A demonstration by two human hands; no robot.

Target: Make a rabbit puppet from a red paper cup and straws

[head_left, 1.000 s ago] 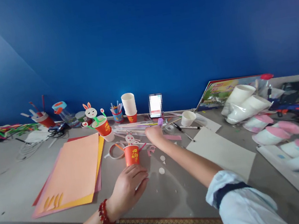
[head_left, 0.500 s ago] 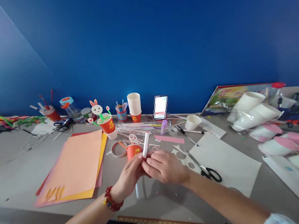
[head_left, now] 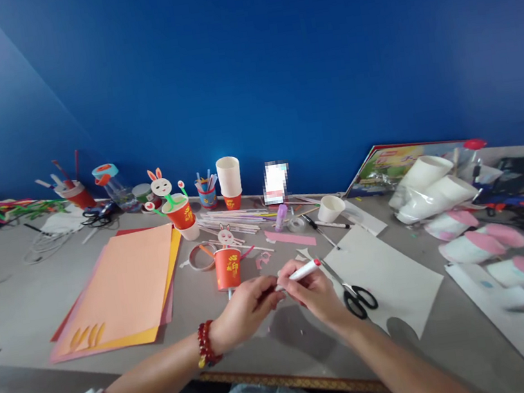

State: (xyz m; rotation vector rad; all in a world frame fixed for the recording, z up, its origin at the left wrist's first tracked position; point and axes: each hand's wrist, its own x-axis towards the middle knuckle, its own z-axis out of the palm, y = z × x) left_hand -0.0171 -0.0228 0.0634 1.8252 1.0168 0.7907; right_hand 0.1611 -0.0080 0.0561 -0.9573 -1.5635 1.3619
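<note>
My right hand (head_left: 311,290) grips a white marker (head_left: 304,271) with a red end, tilted up to the right. Close beside it, my left hand (head_left: 252,305) has its fingers pinched at the marker's lower end, on something small and pale that I cannot make out. Just beyond my left hand stands a red paper cup (head_left: 228,269) with a small rabbit face (head_left: 225,235) above its rim. A pair of black-handled scissors (head_left: 360,300) lies right of my right hand, partly on a white paper sheet (head_left: 389,269).
Stacked coloured sheets (head_left: 126,274) lie at left. Behind are a finished-looking rabbit cup (head_left: 179,213), straws (head_left: 231,219), a tape roll (head_left: 202,257), a purple glue stick (head_left: 281,217) and a white cup (head_left: 331,209). Bagged white cups (head_left: 431,189) lie at right.
The marker has swung from nearly upright to slanting right, now in my right hand. Both hands have moved away from the red cup, which shows more fully.
</note>
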